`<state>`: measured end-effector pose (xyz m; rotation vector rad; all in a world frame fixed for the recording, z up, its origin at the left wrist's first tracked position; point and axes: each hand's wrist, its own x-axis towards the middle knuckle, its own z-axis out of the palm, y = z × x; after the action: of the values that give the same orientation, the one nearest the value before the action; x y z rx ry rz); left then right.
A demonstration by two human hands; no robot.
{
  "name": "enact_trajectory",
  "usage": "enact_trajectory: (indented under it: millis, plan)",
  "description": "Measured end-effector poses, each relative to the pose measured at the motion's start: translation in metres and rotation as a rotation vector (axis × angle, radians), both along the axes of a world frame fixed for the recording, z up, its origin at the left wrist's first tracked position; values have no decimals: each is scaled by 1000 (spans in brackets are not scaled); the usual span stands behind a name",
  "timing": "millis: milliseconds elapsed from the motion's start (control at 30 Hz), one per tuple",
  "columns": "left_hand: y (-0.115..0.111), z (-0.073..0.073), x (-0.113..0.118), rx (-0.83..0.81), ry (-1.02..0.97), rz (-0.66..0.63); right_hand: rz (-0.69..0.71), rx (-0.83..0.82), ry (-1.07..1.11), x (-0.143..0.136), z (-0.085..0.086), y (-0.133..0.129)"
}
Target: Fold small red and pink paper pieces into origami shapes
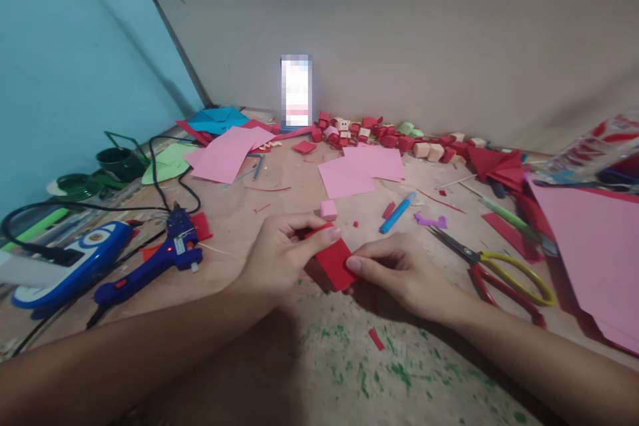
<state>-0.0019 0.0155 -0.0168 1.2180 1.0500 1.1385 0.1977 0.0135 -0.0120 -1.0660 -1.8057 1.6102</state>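
Observation:
A small red paper piece (333,265) is held above the table between my two hands. My left hand (285,249) pinches its upper left part, thumb on top. The thumb and forefinger of my right hand (399,273) grip its lower right edge. Just beyond the paper sits a small pink paper cube (328,210). A blue pen (398,212) and a tiny red scrap lie past my right hand. Scissors (476,257) with yellow and red handles rest to the right of that hand. The underside of the red paper is hidden.
A blue glue gun (172,246) and a blue-white power strip (82,266) with black cables lie left. Pink sheets (584,233) cover the right side. At the back stand a lit phone (297,93) and several small paper cubes (389,132). Another red scrap (376,339) lies nearer.

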Motion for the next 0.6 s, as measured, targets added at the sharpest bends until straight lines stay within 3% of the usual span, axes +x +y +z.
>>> enact_trajectory:
  millis: [300,600]
  plan:
    - [0,-9,-1,-27,-77,123,-40,-88,105,1,-3,-1]
    - [-3,-11,3,-40,-84,116,-56,-191,88,4,1,2]
